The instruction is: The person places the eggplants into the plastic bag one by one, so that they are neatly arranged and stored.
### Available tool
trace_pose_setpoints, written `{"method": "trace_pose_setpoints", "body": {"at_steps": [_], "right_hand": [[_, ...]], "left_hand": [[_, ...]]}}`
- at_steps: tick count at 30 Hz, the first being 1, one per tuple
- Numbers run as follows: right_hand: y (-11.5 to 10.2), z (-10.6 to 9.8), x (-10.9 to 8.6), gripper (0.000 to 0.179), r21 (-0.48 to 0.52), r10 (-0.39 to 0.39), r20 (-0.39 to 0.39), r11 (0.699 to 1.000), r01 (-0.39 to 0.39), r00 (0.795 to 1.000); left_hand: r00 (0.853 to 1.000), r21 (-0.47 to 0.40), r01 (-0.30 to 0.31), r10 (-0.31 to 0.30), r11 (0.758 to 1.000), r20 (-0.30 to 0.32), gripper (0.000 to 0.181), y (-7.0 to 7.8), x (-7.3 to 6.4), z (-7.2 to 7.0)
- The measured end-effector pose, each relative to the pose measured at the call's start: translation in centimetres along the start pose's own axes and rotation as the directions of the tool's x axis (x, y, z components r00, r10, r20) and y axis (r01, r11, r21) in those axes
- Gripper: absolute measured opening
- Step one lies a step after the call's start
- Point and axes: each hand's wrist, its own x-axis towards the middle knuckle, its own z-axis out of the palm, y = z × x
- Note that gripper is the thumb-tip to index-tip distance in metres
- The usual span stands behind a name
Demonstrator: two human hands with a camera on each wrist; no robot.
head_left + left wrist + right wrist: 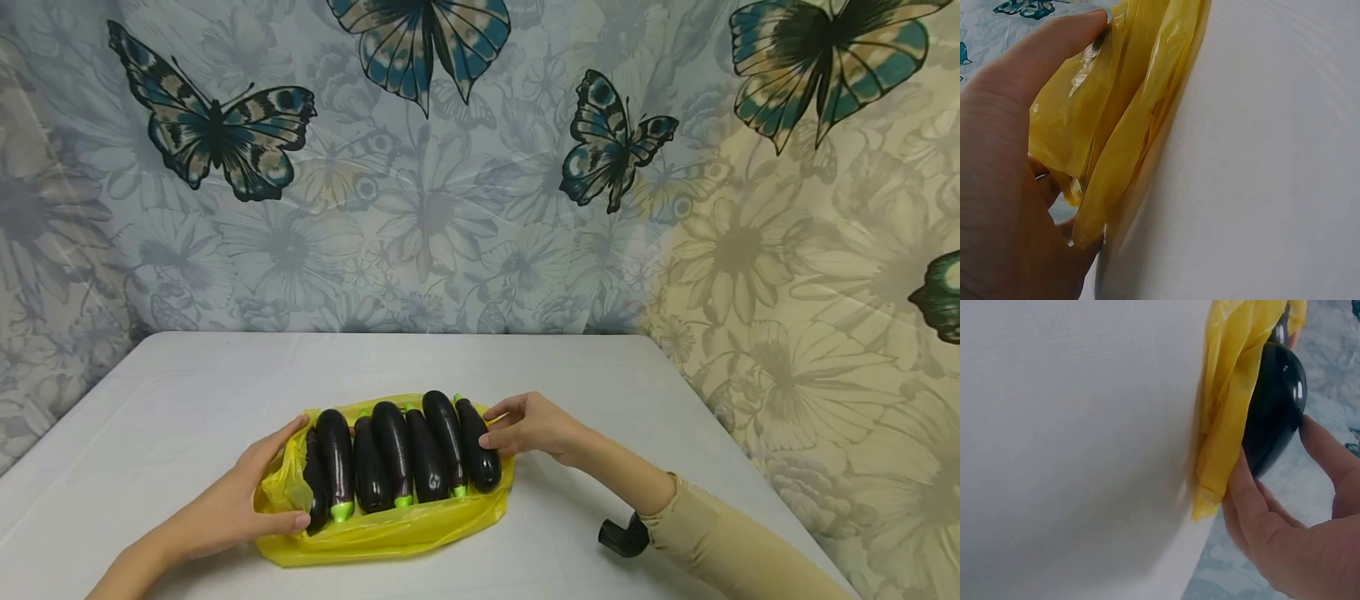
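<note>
Several dark purple eggplants (390, 450) lie side by side in an opened yellow plastic bag (390, 542) on the table. My left hand (236, 500) grips the bag's left end; its thumb lies by the near end of the leftmost eggplant (317, 483), and its fingers are at the far side. In the left wrist view, crumpled yellow plastic (1122, 125) fills the space between thumb and fingers. My right hand (536, 429) holds the rightmost eggplant (480, 450) between thumb and fingers. The right wrist view shows this glossy eggplant (1275, 406), with fingers partly hidden behind it.
A white-covered table (585, 367) lies beneath the bag. Near my right sleeve (720, 525) rests a short black object (624, 536), partly hidden by the forearm. Behind the table hangs a floral fabric (450, 208) with butterflies.
</note>
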Motion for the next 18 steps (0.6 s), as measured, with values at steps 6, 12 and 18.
{"method": "trace_pose_setpoints", "body": {"at_steps": [6,12,18], "right_hand": [[-0.2,0.2,-0.2,0.059,-0.009,0.012,0.002,1.000,-0.012,1.000],[-1.1,-0.1,-0.8,0.063,0.012,0.045,0.055,0.999,-0.046,0.997],[-1.4,-0.3,-0.8,0.062,-0.024,0.080,0.103,0.997,-0.078,0.991]], "left_hand": [[1.000,0.005,0.005,-0.005,1.000,0.002,0.108,-0.1,0.0,0.0],[1.000,0.013,-0.014,0.014,1.000,0.007,0.108,0.1,0.0,0.1],[1.000,0.024,-0.004,0.004,1.000,0.003,0.108,-0.2,0.0,0.1]]}}
